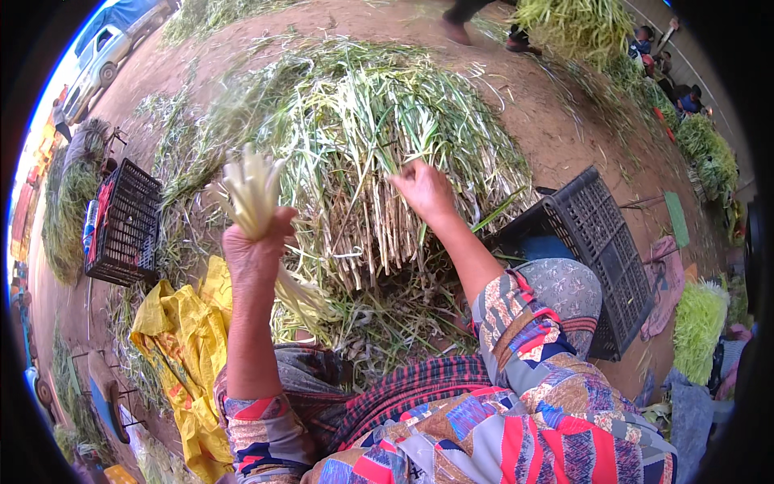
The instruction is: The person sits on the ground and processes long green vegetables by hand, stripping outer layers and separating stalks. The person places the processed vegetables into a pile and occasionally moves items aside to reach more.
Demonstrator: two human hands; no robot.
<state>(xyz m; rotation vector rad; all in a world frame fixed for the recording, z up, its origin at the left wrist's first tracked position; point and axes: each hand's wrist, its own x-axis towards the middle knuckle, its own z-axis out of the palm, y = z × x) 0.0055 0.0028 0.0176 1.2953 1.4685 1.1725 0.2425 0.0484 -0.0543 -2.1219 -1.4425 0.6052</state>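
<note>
Held upright in my left hand [257, 242] is a bunch of pale, peeled-looking stalks [251, 187]. My fist is closed around it, and the lower ends hang out below the hand. My right hand [426, 190] reaches to a large heap of long-leaved plant stalks [375, 224] in front of me. Its fingers are bent, with the tips at the green leaves; whether they grip a stalk cannot be made out. The brown, dry stalk ends point towards me and the green leaves [387, 103] spread away. More pale stalks [305, 296] lie low beside my left forearm.
A black plastic crate [124, 224] stands to the left; another [598, 260] is tipped by my right knee. A yellow plastic sheet [187, 333] lies near my left arm. Leaf litter [387, 339] covers the ground before me. Beyond the heap, a person's legs [462, 21] are in view.
</note>
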